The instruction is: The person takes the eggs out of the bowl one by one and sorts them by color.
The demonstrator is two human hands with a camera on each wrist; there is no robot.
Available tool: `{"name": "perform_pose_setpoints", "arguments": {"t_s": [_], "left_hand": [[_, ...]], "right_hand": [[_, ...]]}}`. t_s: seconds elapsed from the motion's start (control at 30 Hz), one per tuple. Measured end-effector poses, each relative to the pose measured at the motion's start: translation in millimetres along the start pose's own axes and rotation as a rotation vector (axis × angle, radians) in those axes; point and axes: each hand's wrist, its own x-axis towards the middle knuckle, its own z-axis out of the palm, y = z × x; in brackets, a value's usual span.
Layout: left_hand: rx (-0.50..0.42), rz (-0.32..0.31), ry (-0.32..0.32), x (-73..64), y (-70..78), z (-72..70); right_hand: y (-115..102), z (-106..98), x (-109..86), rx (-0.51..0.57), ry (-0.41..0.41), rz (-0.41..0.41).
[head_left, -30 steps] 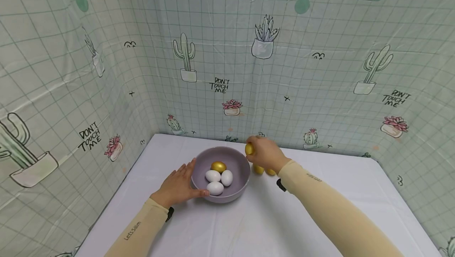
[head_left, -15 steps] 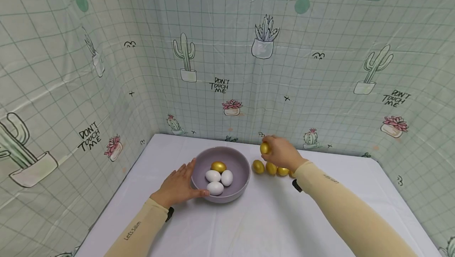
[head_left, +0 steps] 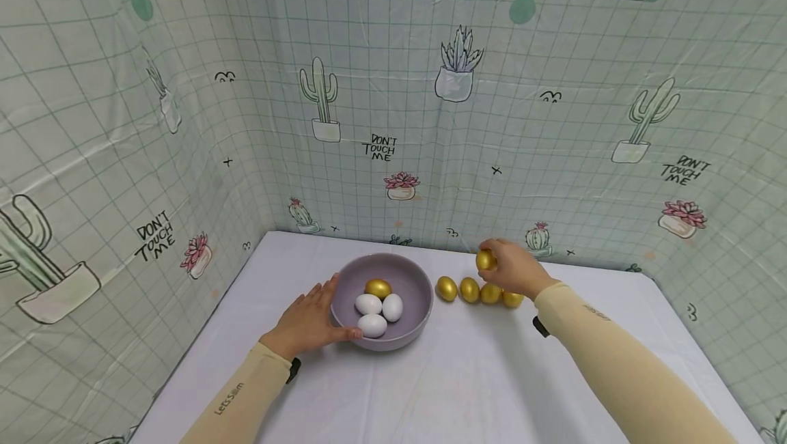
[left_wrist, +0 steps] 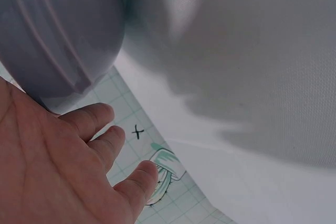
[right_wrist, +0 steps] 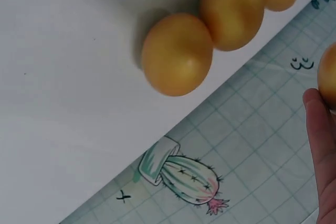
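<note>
In the head view a mauve bowl (head_left: 402, 336) holds three white eggs (head_left: 392, 307) and one golden egg (head_left: 378, 288). My left hand (head_left: 307, 321) rests against the bowl's left side, its thumb along the near rim and its fingers fairly straight. The left wrist view shows those fingers (left_wrist: 136, 182) spread beside the bowl's outer wall (left_wrist: 63, 30). To the right, my right hand (head_left: 516, 270) holds another golden egg (head_left: 486, 259) at its fingertips, raised over the table. Beneath it, several golden eggs (head_left: 470, 289) lie in a row, the rightmost partly covered by the hand.
A white cloth covers the table (head_left: 393, 396). Behind it and along both sides hangs a checked curtain (head_left: 393, 102) with cactus drawings. The row of eggs runs rightward from just beside the bowl, near the table's back edge.
My right hand has moved to the right with the golden egg, away from the bowl, uncovering more of the row. My left hand and the bowl have stayed put.
</note>
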Motion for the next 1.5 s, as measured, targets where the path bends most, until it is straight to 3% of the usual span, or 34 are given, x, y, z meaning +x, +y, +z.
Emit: {"name": "perform_pose_setpoints", "arguments": {"t_s": [0.67, 0.93, 1.27, 1.5], "left_hand": [[-0.007, -0.001, 0.007, 1.4, -1.9, 2.4], [-0.001, 0.001, 0.011, 1.4, -2.2, 2.6], [-0.003, -0.003, 0.007, 0.0, -0.6, 0.7], [-0.001, 0.001, 0.011, 0.4, -1.5, 1.6]], "right_hand": [[58, -11, -25.4, 0.062, -0.026, 0.071], [71, -10, -35.2, 0.033, -0.032, 0.109], [80, -8, -41.6, -0.018, 0.006, 0.057], [81, -8, -44.0, -0.026, -0.023, 0.090]]}}
